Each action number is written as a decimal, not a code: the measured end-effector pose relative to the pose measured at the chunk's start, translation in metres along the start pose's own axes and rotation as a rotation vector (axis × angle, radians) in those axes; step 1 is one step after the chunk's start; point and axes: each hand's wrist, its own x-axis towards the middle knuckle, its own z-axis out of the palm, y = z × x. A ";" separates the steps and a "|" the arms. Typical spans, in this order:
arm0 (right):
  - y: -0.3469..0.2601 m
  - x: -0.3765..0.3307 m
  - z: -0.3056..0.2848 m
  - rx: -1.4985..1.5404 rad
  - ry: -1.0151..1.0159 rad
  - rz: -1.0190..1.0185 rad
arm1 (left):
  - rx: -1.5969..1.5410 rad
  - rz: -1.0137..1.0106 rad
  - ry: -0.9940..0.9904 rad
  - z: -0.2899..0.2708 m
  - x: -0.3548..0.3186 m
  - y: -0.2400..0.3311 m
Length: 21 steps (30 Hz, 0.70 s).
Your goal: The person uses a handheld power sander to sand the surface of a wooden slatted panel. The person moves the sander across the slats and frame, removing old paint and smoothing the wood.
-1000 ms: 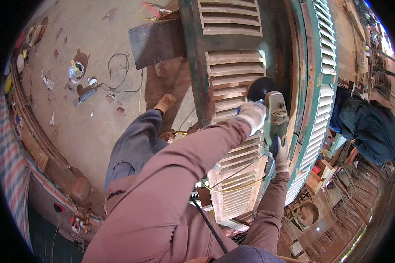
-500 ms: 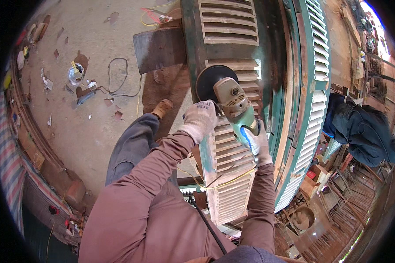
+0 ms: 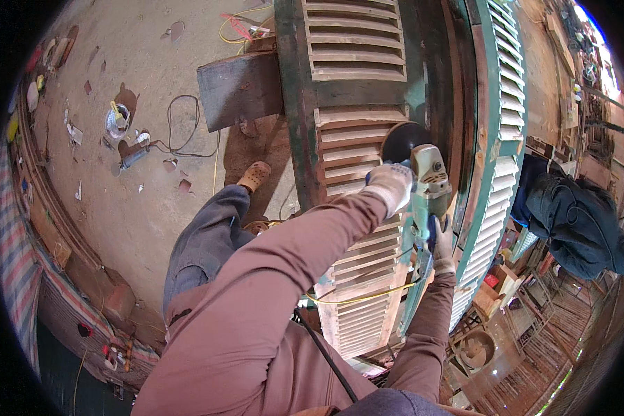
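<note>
Both my gloved hands hold an angle grinder with a dark round disc. My left hand is closed at the grinder's side, beside its head; the handle under the fingers is hidden. Farther back, my right hand wraps round the grinder's body. Beneath lies a louvred wooden shutter with a green frame and slats worn to bare wood. The disc is over the right ends of the slats, by the shutter's right stile; I cannot tell whether it touches. A yellow cord crosses the shutter below my hands.
More green louvred shutters stand on edge at the right. A dark wooden block juts out on the left. On the floor are a tin can, a corded tool and scraps. Dark clothing hangs at far right.
The grinder and both hands have moved right, from the shutter's left stile to its right side. The grinder has turned more upright in the picture. My left arm reaches farther across.
</note>
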 end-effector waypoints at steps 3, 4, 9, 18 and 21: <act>-0.015 0.001 0.002 0.000 -0.037 0.037 | 0.069 0.073 0.105 -0.001 0.011 0.002; -0.016 0.000 0.008 -0.026 -0.018 -0.007 | 0.069 0.056 0.119 -0.007 0.011 -0.001; -0.044 0.006 0.061 -0.178 -0.029 -0.218 | 0.048 -0.071 0.191 -0.052 -0.048 -0.051; -0.113 -0.003 0.083 -0.228 -0.168 -0.208 | -0.053 -0.211 0.226 -0.059 -0.073 -0.074; -0.068 0.024 0.052 -0.297 -0.084 -0.208 | -0.052 -0.141 0.139 -0.059 -0.038 -0.049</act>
